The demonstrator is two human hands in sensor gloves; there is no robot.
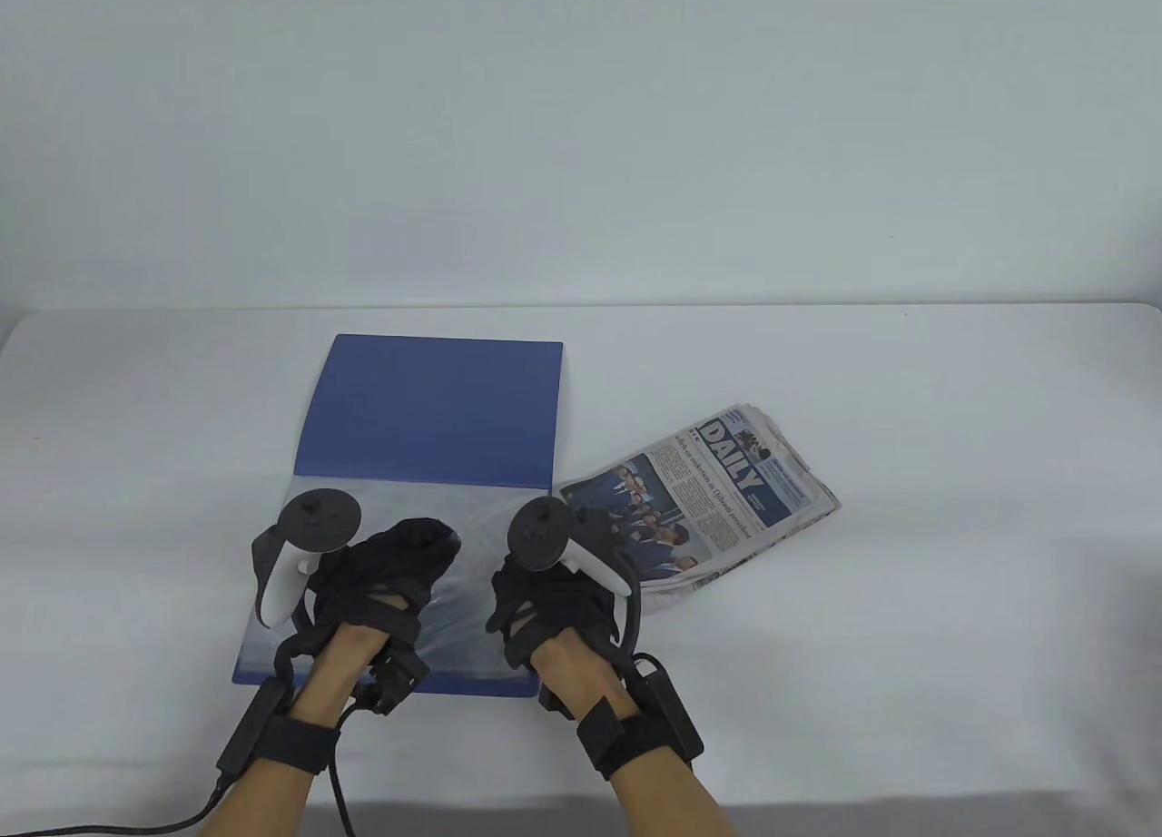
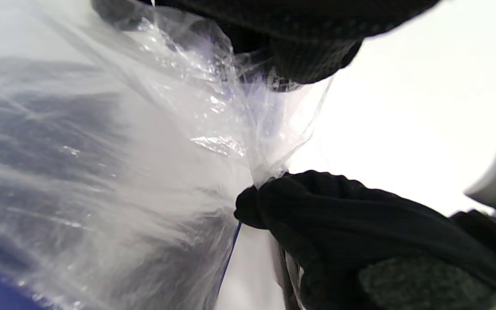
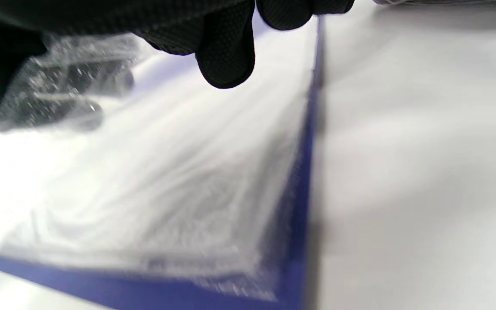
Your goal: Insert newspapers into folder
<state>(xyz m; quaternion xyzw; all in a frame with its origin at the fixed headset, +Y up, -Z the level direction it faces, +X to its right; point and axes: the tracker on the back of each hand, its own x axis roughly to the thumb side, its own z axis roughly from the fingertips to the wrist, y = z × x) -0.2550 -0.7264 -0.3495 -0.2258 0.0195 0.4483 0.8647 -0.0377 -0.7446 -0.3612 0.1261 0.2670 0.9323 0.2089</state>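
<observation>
A thin clear sleeve (image 2: 213, 129) was seen pinched between gloved fingers (image 2: 269, 202) in the left wrist view, while the left hand (image 1: 390, 574) was laid over the plastic pages. The fingers (image 3: 226, 60) of the right hand (image 1: 554, 601) were held curled just above the sleeves near the edge of the open blue folder (image 1: 436, 410); whether anything was clamped by them could not be told. The newspapers (image 1: 717, 497) were left folded on the table (image 1: 953, 510), just beside the folder's right edge and not yet inserted. The film could be judged liable to tear or crumple if pulled too hard, and the opening to be lost if the pinch slipped before the thick stack was fed in.
</observation>
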